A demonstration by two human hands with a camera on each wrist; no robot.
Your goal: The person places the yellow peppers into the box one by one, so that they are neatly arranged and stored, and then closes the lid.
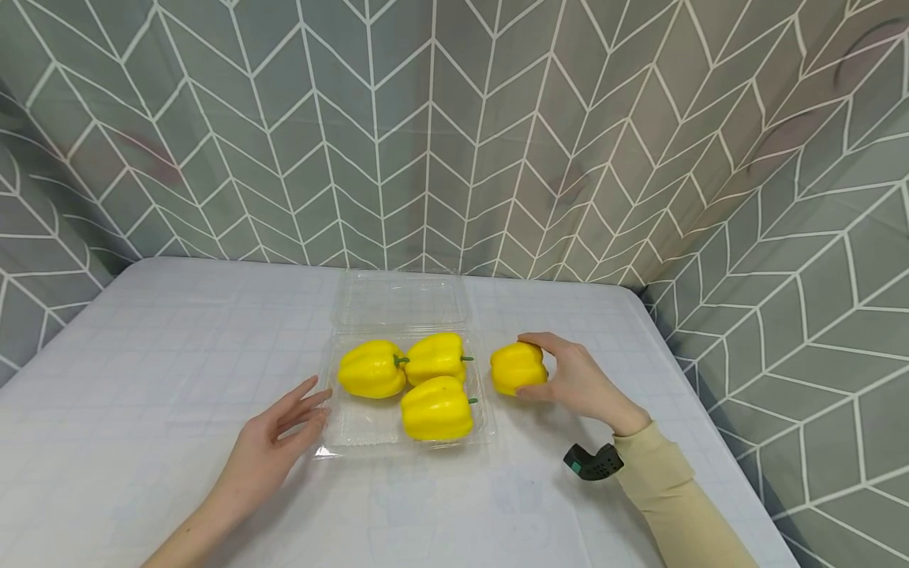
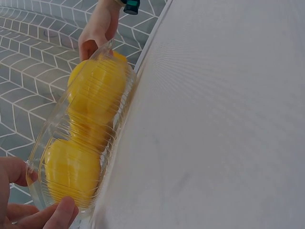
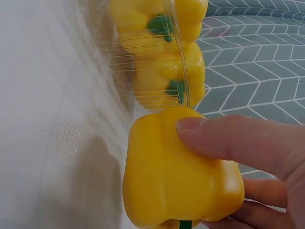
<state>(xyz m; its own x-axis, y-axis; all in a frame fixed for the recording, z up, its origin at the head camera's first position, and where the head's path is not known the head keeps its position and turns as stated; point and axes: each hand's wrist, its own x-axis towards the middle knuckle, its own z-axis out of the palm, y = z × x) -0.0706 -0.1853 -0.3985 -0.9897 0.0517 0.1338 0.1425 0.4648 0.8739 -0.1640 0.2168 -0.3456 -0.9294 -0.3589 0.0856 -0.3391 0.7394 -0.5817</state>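
Observation:
My right hand (image 1: 582,383) grips a yellow bell pepper (image 1: 517,368) between thumb and fingers, just right of a clear plastic clamshell container (image 1: 362,430). In the right wrist view the thumb lies across the side of this pepper (image 3: 167,167), and its green stem points down the picture. Three more yellow bell peppers (image 1: 372,369) lie in the container's base, their stems to the right. At the container's left side is my left hand (image 1: 273,442), fingers extended and fingertips right at the edge. The left wrist view shows those fingertips (image 2: 64,212) against the ribbed wall.
The container's clear lid (image 1: 401,304) is folded back flat toward the far edge of the table. A white cloth (image 1: 177,339) covers the table. Patterned grey curtains (image 1: 454,142) hang behind and at the sides. A black device (image 1: 593,462) sits at my right wrist.

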